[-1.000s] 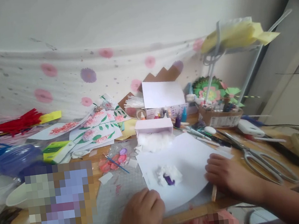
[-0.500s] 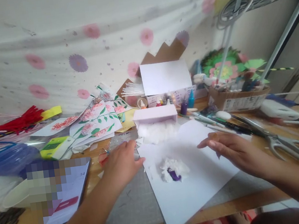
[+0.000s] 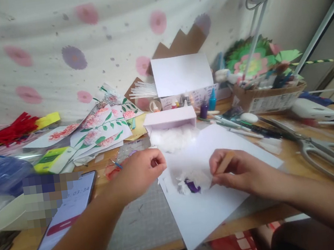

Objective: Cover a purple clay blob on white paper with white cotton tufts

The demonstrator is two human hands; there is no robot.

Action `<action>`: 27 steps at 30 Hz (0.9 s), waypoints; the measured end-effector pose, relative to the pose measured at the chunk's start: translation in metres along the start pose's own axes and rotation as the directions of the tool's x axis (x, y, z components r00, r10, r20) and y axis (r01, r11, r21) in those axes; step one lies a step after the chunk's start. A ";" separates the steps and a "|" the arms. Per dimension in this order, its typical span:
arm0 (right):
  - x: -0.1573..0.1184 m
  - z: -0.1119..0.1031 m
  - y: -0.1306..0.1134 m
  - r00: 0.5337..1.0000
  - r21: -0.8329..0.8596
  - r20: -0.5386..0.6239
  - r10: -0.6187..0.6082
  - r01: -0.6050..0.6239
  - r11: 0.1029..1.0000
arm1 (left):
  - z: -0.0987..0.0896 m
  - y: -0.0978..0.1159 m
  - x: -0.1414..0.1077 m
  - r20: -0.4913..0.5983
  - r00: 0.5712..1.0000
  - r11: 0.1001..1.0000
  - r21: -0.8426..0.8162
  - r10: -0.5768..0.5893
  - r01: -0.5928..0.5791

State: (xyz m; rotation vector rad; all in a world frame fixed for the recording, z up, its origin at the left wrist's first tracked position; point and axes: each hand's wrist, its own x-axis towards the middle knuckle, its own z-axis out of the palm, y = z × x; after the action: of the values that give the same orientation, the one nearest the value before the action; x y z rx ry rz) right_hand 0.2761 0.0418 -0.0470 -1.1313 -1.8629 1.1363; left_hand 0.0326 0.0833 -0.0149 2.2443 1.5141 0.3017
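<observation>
A white sheet of paper (image 3: 216, 208) lies on a grey cutting mat (image 3: 143, 225) at the table's front edge. On the sheet sits a small white fluffy tuft with a purple blob (image 3: 191, 183) in it. My right hand (image 3: 239, 171) grips a flat wooden stick (image 3: 224, 162), whose lower end touches the tuft's right side. My left hand (image 3: 139, 173) hovers at the sheet's left edge, fingers curled shut with fingertips pinched together; nothing shows clearly between them.
A pale pink box (image 3: 170, 119) spilling white fluff stands just behind the sheet. A phone (image 3: 66, 212) lies at the left, large scissors (image 3: 331, 153) at the right. Painted flower cards (image 3: 100, 129), small bottles (image 3: 207, 108) and a craft basket (image 3: 270, 98) crowd the back.
My right hand went from flat and open over the sheet to gripping the wooden stick against the tuft. My left hand closed and moved right to the sheet's edge. The view tilted down.
</observation>
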 end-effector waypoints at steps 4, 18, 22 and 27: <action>0.004 0.012 0.007 0.995 0.070 0.087 0.053 -0.059 0.996 | -0.001 0.021 0.011 0.232 0.959 0.947 -0.309 0.165 -0.089; 0.019 0.013 0.020 0.984 0.038 0.001 0.179 -0.179 0.983 | 0.032 0.000 0.023 0.354 0.915 0.840 -0.542 0.193 0.033; 0.019 0.014 0.014 0.985 0.060 -0.010 0.172 -0.171 0.983 | 0.031 0.000 0.024 0.359 0.901 0.841 -0.542 0.242 -0.009; 0.017 0.022 0.007 0.998 0.055 0.023 0.066 -0.068 0.996 | 0.030 0.001 0.026 0.273 0.927 0.852 -0.517 0.257 -0.084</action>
State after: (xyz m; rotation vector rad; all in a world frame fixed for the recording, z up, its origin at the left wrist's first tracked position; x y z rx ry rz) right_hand 0.2523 0.0516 -0.0605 -1.1617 -1.8098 1.2350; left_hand 0.0555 0.1001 -0.0429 1.8921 0.9249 0.3050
